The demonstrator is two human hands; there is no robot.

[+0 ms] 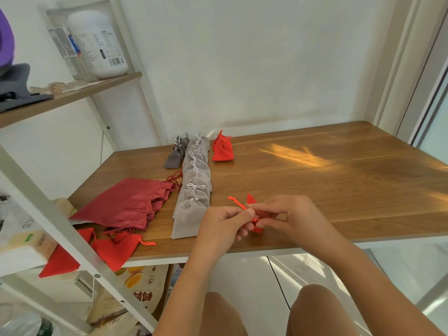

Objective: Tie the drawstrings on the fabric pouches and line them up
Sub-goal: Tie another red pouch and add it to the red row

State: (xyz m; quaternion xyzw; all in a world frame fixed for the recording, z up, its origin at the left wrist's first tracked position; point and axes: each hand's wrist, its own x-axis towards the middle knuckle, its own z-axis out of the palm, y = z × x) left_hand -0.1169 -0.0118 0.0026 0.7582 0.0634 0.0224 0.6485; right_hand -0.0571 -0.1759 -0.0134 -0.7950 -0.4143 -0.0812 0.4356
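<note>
A small red pouch (252, 201) is held above the near edge of the wooden table (327, 180), mostly hidden between my hands. My left hand (224, 223) pinches its red drawstring (236, 202), one end sticking up to the left. My right hand (288, 214) pinches the cord on the other side, fingers curled. A row of several tied light grey pouches (194, 190) runs away from me. Small dark grey pouches (176, 151) lie in a short row to its left, and tied red pouches (222, 147) stand to its right at the far end.
A pile of large dark red pouches (128, 202) lies at the table's left. Loose red pouches (114, 248) sit at the front left corner behind a white shelf post (60, 226). A shelf with a white bottle (101, 44) is up left. Snack bags (135, 292) lie below.
</note>
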